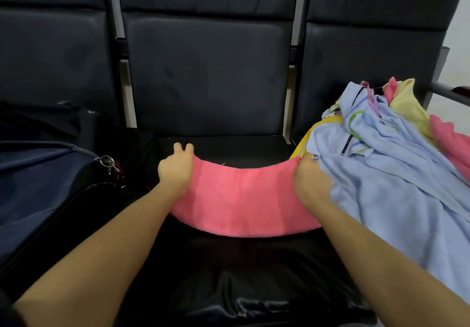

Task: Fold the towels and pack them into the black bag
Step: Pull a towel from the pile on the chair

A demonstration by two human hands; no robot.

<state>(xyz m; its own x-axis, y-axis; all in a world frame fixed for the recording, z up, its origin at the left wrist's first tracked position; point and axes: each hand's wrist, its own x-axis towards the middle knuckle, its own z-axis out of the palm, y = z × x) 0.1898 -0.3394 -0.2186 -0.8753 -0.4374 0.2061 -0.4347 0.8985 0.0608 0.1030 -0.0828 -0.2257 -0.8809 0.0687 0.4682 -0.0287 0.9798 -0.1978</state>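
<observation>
On the far left seat sits a dark navy and black soft bag (pixel 38 186). Its top looks open, and a shiny metal key ring (pixel 106 161) hangs at its edge. No words can be read on it.

Next comes the left hand (pixel 175 171). It is at the left end of a pink fluffy towel (pixel 244 197). The thumb and some fingers are curled onto the towel's corner, while two fingers (pixel 181 147) stick out straight past it.

The pink towel lies spread flat across the black shiny seat (pixel 229 275) of the middle chair. It looks like a wide band, smooth on top, with no tag or writing that shows. Its far edge has a tiny loose thread.

The right hand (pixel 310 179) is at the towel's right end. Its fingers are bent down onto that corner, but they are mostly hidden, so the grip is hard to see fully.

On the right seat is a messy heap of unfolded towels (pixel 394 148). A big light blue one with thin colored stripes lies on top. Yellow and pink ones peek out behind it. The heap touches the right hand.
</observation>
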